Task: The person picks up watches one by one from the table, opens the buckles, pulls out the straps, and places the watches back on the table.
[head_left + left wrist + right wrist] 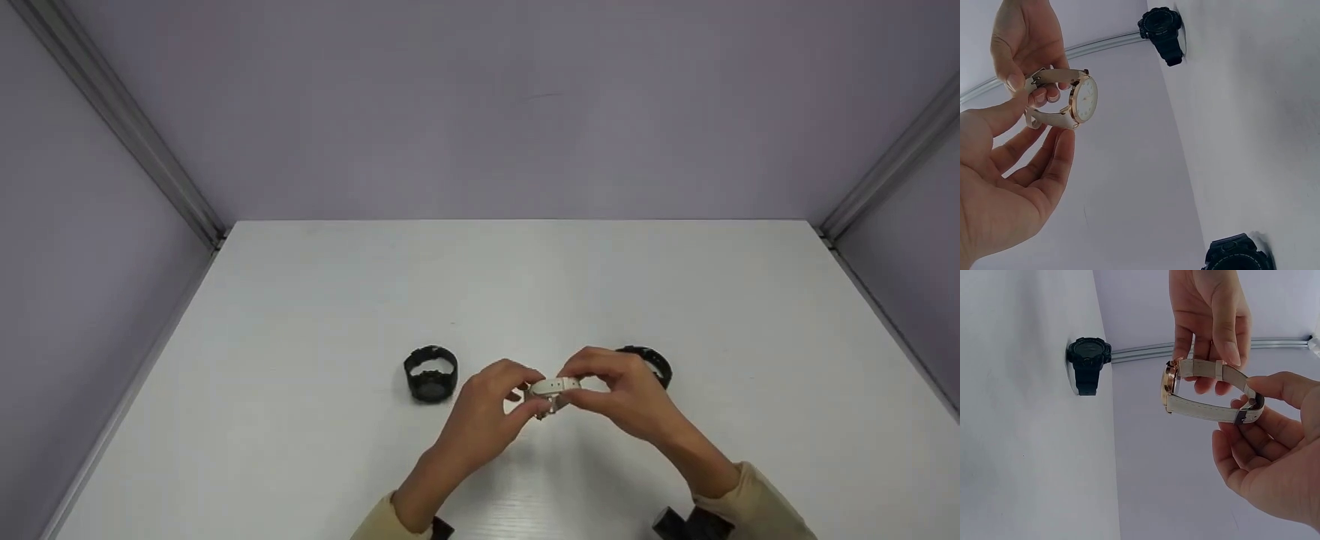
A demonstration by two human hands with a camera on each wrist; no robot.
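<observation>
Here, the left hand [491, 397] and right hand [619, 394] together hold a cream leather-strapped wristwatch with a gold-rimmed white dial [1075, 101] just above the white tabletop [525, 285], near its front edge. Each hand pinches the strap between thumb and fingertips; the band forms a closed loop. A chunky black digital watch [430, 373] stands to the left, apart. A second black watch [651, 361] sits behind the right hand, partly hidden.

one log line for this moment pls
left hand: pinches white watch strap | right hand: pinches strap | black watches: on table
</observation>
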